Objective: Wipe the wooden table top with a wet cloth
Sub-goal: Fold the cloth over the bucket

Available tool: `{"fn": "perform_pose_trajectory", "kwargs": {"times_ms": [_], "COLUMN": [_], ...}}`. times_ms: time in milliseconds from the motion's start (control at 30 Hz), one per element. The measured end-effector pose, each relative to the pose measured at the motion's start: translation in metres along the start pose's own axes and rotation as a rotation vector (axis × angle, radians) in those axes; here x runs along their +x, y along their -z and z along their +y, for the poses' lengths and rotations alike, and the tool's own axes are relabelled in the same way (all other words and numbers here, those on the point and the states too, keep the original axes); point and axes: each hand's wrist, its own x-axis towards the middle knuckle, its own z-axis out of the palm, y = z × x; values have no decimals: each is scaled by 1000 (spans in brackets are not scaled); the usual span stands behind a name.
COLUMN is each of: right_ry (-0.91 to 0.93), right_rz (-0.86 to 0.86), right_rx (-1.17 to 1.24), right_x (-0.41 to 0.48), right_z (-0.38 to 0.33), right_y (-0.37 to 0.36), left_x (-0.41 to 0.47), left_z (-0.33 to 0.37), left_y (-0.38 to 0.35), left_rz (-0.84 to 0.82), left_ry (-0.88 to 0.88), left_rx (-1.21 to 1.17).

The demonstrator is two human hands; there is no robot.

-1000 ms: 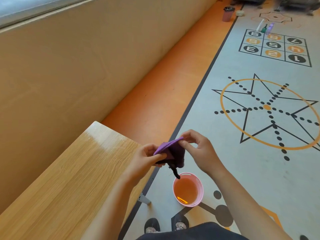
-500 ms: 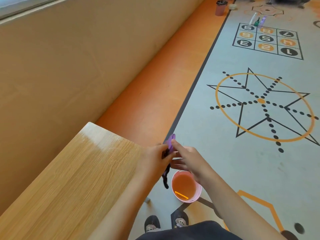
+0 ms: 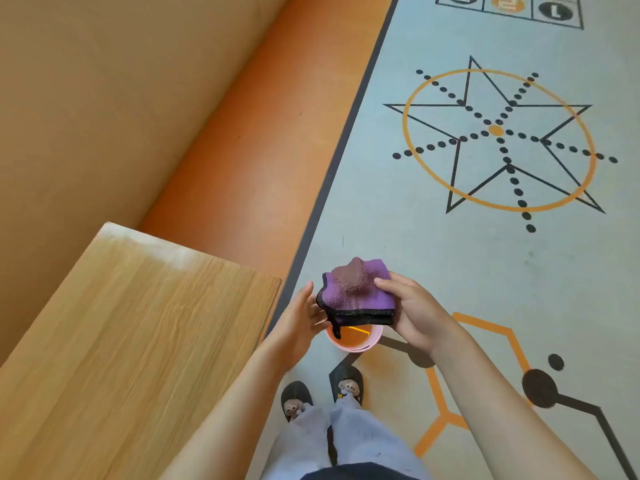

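Observation:
A folded purple cloth [image 3: 356,292] with black edging lies flat in my right hand [image 3: 412,313], thumb on top, fingers underneath. My left hand [image 3: 301,320] is beside the cloth's left edge with fingers straight, touching or nearly touching it. Both hands hover over a small pink bucket [image 3: 353,341] of water on the floor. The wooden table top [image 3: 131,341] stretches to the left of the hands; a pale glare shows at its far end.
A beige wall [image 3: 104,98] runs along the left, with an orange floor strip [image 3: 242,168] beside it. The grey floor mat [image 3: 485,271] carries star and line markings. My feet in slippers [image 3: 322,396] stand just behind the bucket.
The cloth, held on edge between both hands, is now folded flat in my right hand. My left hand has let go and opened. The camera has tilted down.

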Motion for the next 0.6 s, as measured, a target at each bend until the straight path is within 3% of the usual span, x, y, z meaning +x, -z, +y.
{"fn": "perform_pose_trajectory", "kwargs": {"times_ms": [67,133,367,600], "right_ry": [-49,-102,-258,-396], "right_rz": [-10,20,74,114], "right_rx": [2,-38,-120,-177], "right_x": [15,35,124,202], "right_z": [10,25,110,203], "right_y": [24,49,127,188], "left_x": [21,42,133,218], "left_z": [-13,-27,-109,-199], "left_y": [-4,-4,26,65], "left_rz": [-165,-199,167,284], "left_ry": [77,77,123,242], "left_rx": [-130,-172,276,373]}}
